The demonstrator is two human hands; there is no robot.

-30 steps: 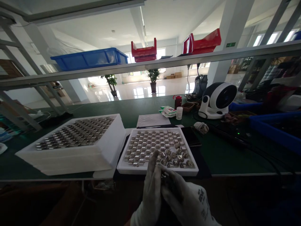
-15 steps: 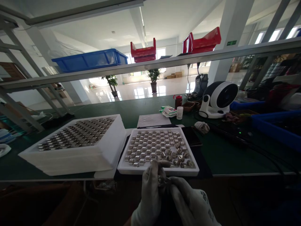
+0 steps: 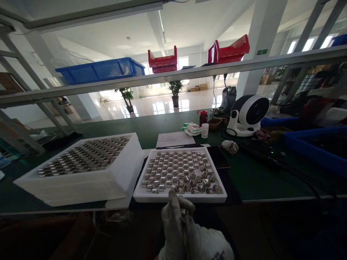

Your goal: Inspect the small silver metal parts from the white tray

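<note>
Both my hands wear whitish work gloves and meet just in front of a white foam tray (image 3: 137, 195). My left hand (image 3: 172, 225) has its fingers closed around a small metal cylinder (image 3: 183, 211), mostly hidden by the gloves. Pressed against it from the right is my right hand (image 3: 204, 240), its fingers also closed on that piece. In the tray, many shiny metal cylinders (image 3: 168, 169) lie in neat rows. Toward its front right corner, several more cylinders (image 3: 201, 187) lie loose at mixed angles, some showing their end faces.
To the left stands a stack of white foam trays (image 3: 119, 184), the top one full of cylinders. A white fan (image 3: 248, 115), a white bottle (image 3: 205, 130), a crumpled cloth (image 3: 230, 146) and a blue bin (image 3: 314, 151) are farther back and right. A shelf (image 3: 162, 76) spans above.
My hands have drawn closer together, the right one moving left against the left. More loose cylinders at the tray's front now show. The view has shifted slightly.
</note>
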